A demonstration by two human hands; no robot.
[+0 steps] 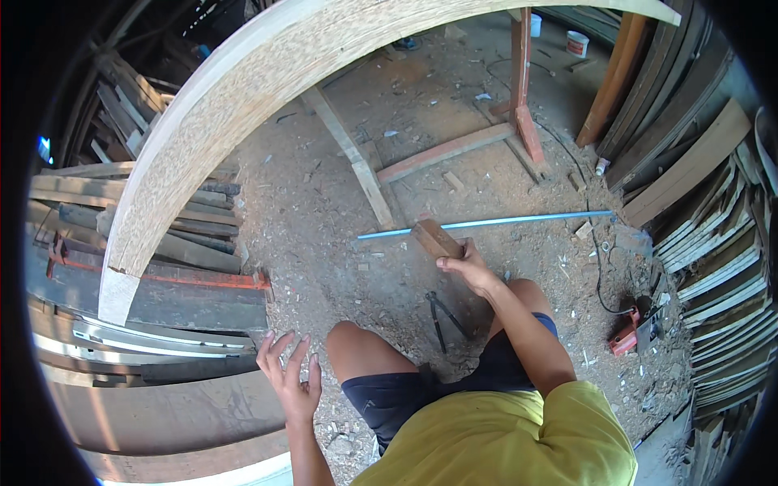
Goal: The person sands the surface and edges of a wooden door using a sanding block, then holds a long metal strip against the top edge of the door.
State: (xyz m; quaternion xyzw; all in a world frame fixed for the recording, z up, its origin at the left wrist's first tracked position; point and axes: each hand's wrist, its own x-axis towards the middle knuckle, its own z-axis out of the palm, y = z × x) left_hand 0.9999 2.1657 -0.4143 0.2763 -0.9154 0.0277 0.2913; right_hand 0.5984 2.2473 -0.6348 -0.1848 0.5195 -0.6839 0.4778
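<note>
Gripped in my right hand [468, 269] is a short brown wooden block [436, 238], held out in front of my knees above the floor. My left hand [292, 375] is raised to the left of my knee, fingers spread and curled a little, with nothing in it. A long curved wooden beam [243, 99] arches across the far side and down to the left. Beneath the block, on the floor between my legs, lies a pair of black long-handled pincers [444, 317].
A wooden stand [446, 154] rises beyond a blue rod [486, 222] on the debris-strewn floor. Planks [162, 401] are piled at the left. At the right sit a red power tool [626, 338] with a cord and stacked curved boards [725, 300]. A white bucket [576, 44] stands far back.
</note>
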